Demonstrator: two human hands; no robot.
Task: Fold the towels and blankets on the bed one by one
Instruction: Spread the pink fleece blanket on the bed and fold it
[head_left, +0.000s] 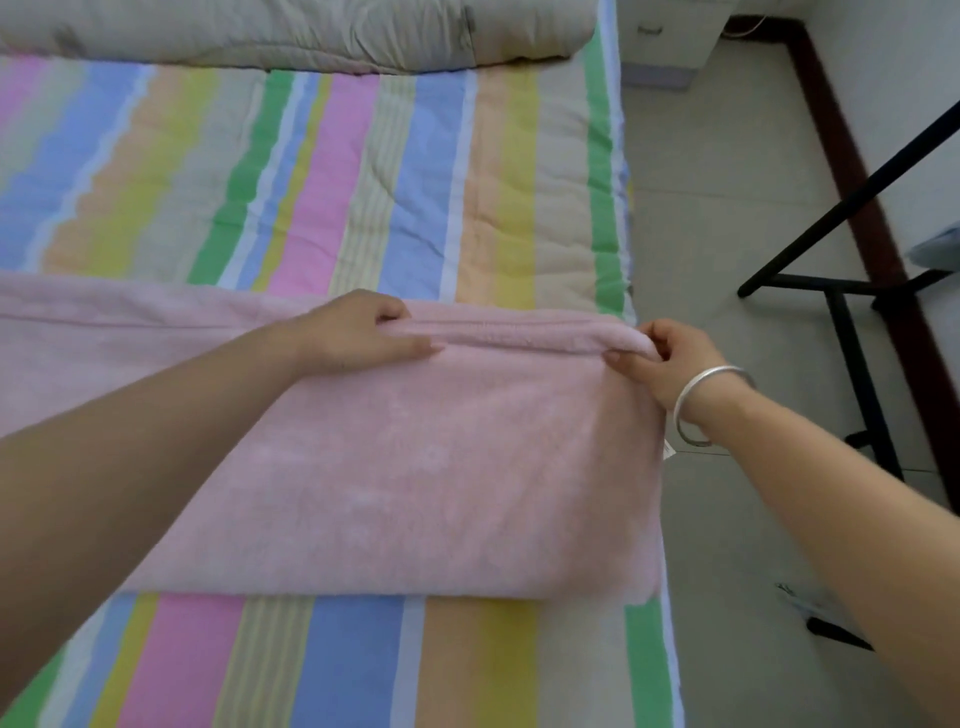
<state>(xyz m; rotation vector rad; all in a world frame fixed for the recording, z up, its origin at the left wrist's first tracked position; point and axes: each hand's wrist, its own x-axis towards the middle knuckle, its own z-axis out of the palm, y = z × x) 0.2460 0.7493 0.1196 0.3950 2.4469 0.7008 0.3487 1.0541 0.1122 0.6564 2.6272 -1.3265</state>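
My left hand (363, 332) grips the far edge of the pink towel (415, 467) about midway along the part I can see. The fingers curl down over the back of that edge and the thumb lies stretched along its near side, so the cloth is squeezed into a soft ridge between them. My right hand (660, 358) holds the same edge at its right-hand corner, thumb and curled fingers pinching the rounded end of the ridge just where the bed (363, 182) stops. A silver bangle (701, 405) sits on that wrist. Between my two hands the edge runs fairly straight, as a thick, doubled-over roll with a seam line showing along it. The towel lies flat across the striped bedcover, on the near half of the bed, its right side flush with the bed's right edge and its left part running out of sight under my left forearm. The near edge looks like a rounded fold, thick enough that the towel seems to be in more than one layer, and the surface is smooth with only a faint pattern in the pile. A small white tag (667, 454) sticks out from its right side. A beige quilt (311, 31) lies rolled at the far end of the bed, well apart from the towel. To my right is the tiled floor (727, 208), with a black metal frame (852, 322) standing on it.
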